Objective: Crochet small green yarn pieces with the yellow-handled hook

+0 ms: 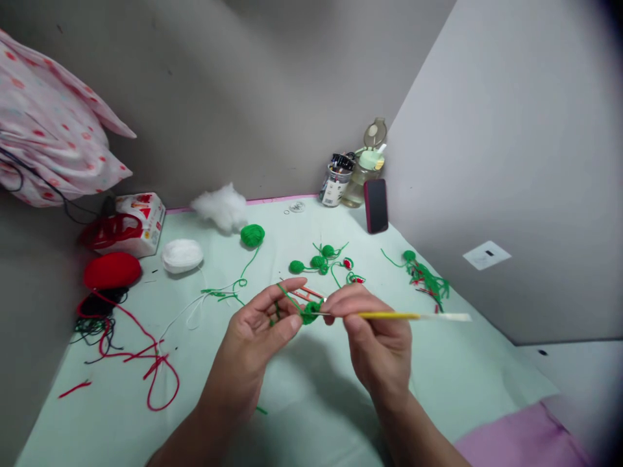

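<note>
My left hand [263,324] pinches a small green crochet piece [309,314] between thumb and fingers, with green yarn looped over its raised index finger. In my right hand [372,331] is a crochet hook [389,316] with a yellow handle, its metal tip at the green piece. Behind the hands lie orange-handled scissors [307,293], partly hidden by the fingers. Beyond them rest small green crocheted balls [318,261] with loose yarn tails and little red, white and green pieces [348,263]. A green yarn ball [252,236] sits farther back with its strand running toward my left hand.
Red yarn [111,270], white yarn [182,256] and a tissue pack [139,224] stand at left, near white stuffing [222,207]. A phone [376,206], a bottle [360,180] and a pen jar [335,185] are at the back right. Yarn scraps [431,282] lie at right.
</note>
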Demonstrator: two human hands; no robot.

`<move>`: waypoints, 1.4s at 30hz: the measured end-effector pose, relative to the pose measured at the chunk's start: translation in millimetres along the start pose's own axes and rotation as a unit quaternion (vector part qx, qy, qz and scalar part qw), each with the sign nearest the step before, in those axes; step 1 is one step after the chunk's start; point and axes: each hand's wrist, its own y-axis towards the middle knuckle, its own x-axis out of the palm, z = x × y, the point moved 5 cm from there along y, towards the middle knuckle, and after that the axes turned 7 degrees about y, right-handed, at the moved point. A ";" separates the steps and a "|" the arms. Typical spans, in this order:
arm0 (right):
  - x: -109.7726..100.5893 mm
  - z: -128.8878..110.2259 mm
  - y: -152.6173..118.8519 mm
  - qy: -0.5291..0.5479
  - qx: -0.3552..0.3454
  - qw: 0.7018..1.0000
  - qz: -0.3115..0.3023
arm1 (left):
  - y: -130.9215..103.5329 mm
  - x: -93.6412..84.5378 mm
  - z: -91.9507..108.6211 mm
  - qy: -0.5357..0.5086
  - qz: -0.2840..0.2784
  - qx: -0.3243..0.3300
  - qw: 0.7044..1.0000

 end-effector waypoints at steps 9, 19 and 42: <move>7.4 -4.4 1.8 -0.064 -0.028 0.997 -0.011 | -1.1 2.4 -1.7 0.020 0.000 0.001 1.000; 9.4 -6.8 -10.5 -0.154 -0.102 0.983 -0.016 | 2.3 15.5 -10.2 -0.159 -0.057 -0.105 0.980; 3.5 6.2 -2.7 0.031 0.016 0.999 -0.008 | 0.2 6.6 2.7 -0.016 -0.007 -0.014 1.000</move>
